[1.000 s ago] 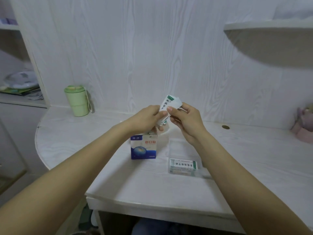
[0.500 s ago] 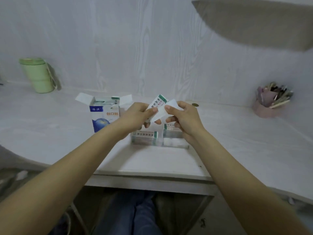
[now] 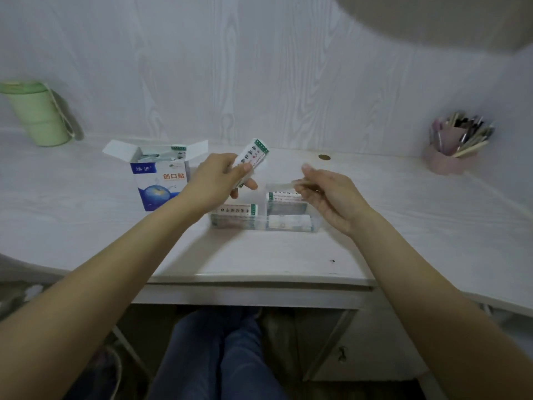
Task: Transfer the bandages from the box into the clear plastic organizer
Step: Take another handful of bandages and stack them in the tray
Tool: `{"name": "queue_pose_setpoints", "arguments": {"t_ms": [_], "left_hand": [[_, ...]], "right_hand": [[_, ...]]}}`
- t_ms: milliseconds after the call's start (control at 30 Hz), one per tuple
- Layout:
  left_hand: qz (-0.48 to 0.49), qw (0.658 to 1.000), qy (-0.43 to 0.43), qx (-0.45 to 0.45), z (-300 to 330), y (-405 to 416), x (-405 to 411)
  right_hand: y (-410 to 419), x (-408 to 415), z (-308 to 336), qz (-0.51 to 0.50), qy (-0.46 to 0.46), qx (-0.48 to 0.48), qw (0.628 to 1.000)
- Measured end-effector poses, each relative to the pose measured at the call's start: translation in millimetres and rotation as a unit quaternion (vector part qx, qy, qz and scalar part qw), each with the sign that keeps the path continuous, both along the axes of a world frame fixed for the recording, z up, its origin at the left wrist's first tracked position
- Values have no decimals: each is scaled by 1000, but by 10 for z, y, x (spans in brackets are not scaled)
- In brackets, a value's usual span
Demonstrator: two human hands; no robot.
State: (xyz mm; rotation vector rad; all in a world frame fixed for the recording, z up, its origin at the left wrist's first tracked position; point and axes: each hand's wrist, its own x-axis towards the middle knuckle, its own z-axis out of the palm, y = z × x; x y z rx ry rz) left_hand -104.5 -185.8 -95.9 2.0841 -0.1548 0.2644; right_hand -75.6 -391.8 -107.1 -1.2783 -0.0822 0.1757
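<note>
Head view shows the two hands now drawn apart above the clear plastic organizer, where half a second ago they met over one small stack of bandages. The left hand pinches that stack of bandages between thumb and fingers, just behind the organizer and tilted up. The right hand sits over the organizer's right end, fingers loosely curled, and seems to pinch a thin pale strip; motion blur leaves it uncertain whether that is one bandage peeled from the stack or only the organizer's clear edge.

If it is a bandage, the split suggests a single piece is being dealt off toward the organizer, so the transfer is under way and not near done. The organizer already holds bandages in its left part and more on its right. The box stands open to the left of the organizer on the tabletop, with more packets showing at its mouth.

How many remain inside the box cannot be made out. The organizer's dividers are hard to read through the clear walls, and the right hand hides its far right corner.
</note>
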Motion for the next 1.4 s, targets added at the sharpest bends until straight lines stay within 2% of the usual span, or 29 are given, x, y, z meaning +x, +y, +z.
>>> {"name": "queue_pose_setpoints", "arguments": {"t_ms": [33, 100, 167, 433, 567, 633, 900, 1033, 1133, 1300, 1333, 1400], "left_hand": [[2, 1000, -1, 0, 3, -5, 10], [0, 1000, 7, 5, -15, -32, 23], [-4, 1000, 13, 7, -34, -65, 33], [-9, 1000, -5, 8, -36, -181, 46], [-13, 1000, -11, 16, -35, -171, 35], [-13, 1000, -13, 14, -31, -146, 30], [-10, 1000, -8, 17, -17, -88, 9], [-14, 1000, -6, 17, -18, -92, 5], [-16, 1000, -7, 12, -30, -90, 4], [-27, 1000, 3, 6, -45, -90, -3], [-29, 1000, 5, 1, -46, -83, -9], [-34, 999, 12, -16, -50, -73, -17]], "right_hand": [[-33, 14, -11, -4, -34, -78, 996], [-94, 34, -41, -15, -89, -244, 966], [-121, 60, -75, -25, -106, -338, 935], [87, 60, -158, -29, -191, -552, 811], [184, 67, -157, -33, -220, -665, 713], [199, 71, -163, -29, -237, -675, 698], [220, 80, -118, -3, -221, -686, 693], [159, 53, -118, -16, -226, -663, 713], [97, 10, -126, 19, -228, -621, 750], [75, 0, -145, 54, -227, -610, 757], [82, -2, -123, 43, -236, -590, 771], [105, -37, -32, 20, -233, -492, 839]]}}
